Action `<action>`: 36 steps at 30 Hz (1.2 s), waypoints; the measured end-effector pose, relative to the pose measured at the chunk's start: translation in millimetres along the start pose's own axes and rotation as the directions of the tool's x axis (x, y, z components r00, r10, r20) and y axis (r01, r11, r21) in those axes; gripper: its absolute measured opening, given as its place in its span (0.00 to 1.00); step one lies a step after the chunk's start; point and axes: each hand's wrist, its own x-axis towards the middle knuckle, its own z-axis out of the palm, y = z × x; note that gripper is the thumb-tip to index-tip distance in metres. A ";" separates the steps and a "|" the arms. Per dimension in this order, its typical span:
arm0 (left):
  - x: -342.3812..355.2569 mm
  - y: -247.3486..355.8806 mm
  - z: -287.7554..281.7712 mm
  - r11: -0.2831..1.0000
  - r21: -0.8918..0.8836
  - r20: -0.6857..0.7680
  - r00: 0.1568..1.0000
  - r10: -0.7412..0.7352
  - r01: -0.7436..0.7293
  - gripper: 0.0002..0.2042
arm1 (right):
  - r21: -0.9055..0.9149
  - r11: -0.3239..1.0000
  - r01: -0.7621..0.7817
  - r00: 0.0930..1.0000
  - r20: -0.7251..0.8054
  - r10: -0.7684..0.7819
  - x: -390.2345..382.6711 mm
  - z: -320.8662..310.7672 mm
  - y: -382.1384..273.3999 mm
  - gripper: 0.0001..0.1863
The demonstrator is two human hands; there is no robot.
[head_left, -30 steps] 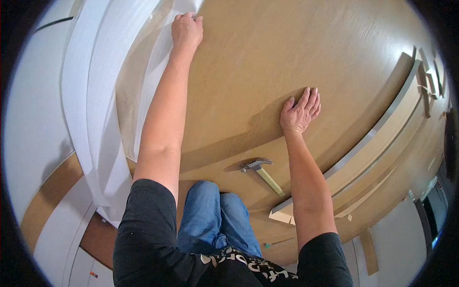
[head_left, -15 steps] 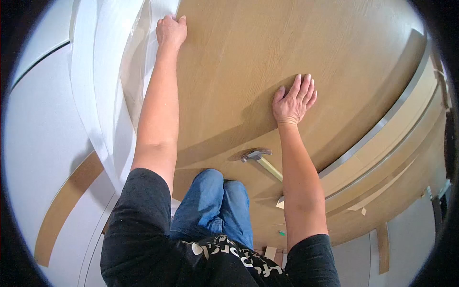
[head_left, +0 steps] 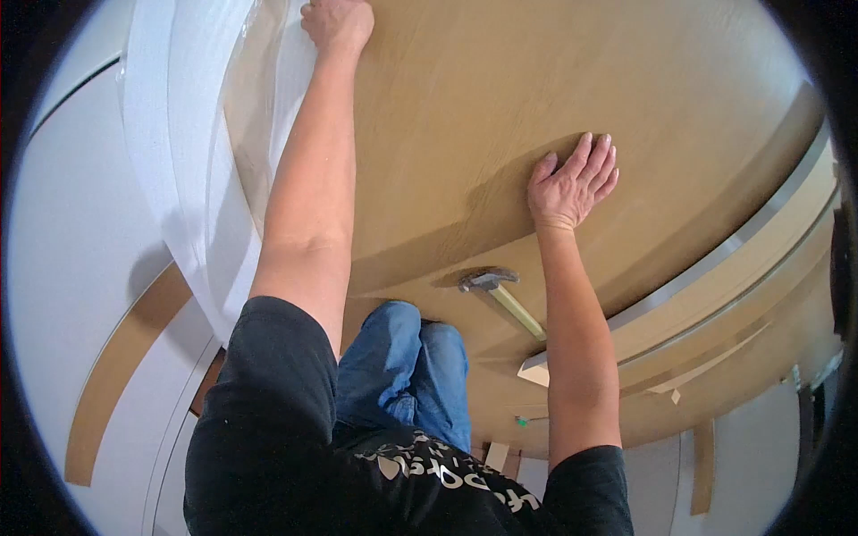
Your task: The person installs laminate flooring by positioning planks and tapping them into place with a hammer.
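My left hand (head_left: 338, 22) is at the top of the view, fingers curled at the border between the wooden board (head_left: 456, 89) and white padded wrapping (head_left: 170, 134) with clear plastic; whether it grips the wrapping or the board's edge is unclear. My right hand (head_left: 572, 183) rests palm down on the board, fingers spread. Below it lies a claw hammer (head_left: 505, 299) with a yellowish handle, just left of my forearm.
My jeans-clad knees (head_left: 402, 357) are on the wood at the bottom. Long strips with grey edging (head_left: 733, 246) lie along the right side. Pale panels (head_left: 85, 232) with brown strips sit at the left, others at lower right. A small green piece (head_left: 521, 420) lies near my legs.
My left hand has moved slightly farther forward, nearing the top border of the view. My right hand stays flat on the board. The camera's view has shifted a little; the hammer remains lying.
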 end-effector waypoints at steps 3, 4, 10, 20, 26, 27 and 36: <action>-14.1 27.1 -20.0 0.987 -0.128 0.173 0.982 -0.079 0.102 0.25 | -0.079 0.997 0.008 1.000 0.000 -0.008 -1.4 -1.5 10.3 0.38; -15.4 23.7 -21.3 0.990 -0.112 0.142 0.988 -0.067 0.083 0.25 | -0.078 0.997 0.015 1.000 -0.005 -0.015 -1.6 -0.8 7.5 0.38; -18.6 16.3 -19.1 0.997 -0.073 0.073 0.997 0.010 -0.004 0.22 | -0.117 0.992 0.041 0.999 0.002 -0.041 -1.4 4.1 3.8 0.39; -69.2 -45.8 -77.2 0.879 -0.202 0.074 0.889 0.453 -0.431 0.33 | -0.114 0.993 0.036 0.999 -0.029 -0.040 -1.2 -8.5 5.8 0.38; -111.5 -105.4 -37.4 0.764 -0.235 0.132 0.759 0.638 -0.601 0.37 | -0.113 0.991 0.068 0.997 -0.023 -0.071 5.0 -4.7 -5.3 0.39; -116.4 -108.6 -40.8 0.775 -0.234 0.155 0.765 0.625 -0.587 0.37 | -0.106 0.992 0.071 0.997 -0.023 -0.073 2.5 -5.6 -5.7 0.39; -200.9 -183.3 -50.1 0.841 -0.265 0.118 0.850 0.513 -0.471 0.28 | -0.126 0.986 0.107 0.991 -0.060 -0.116 -1.3 -11.3 -12.1 0.38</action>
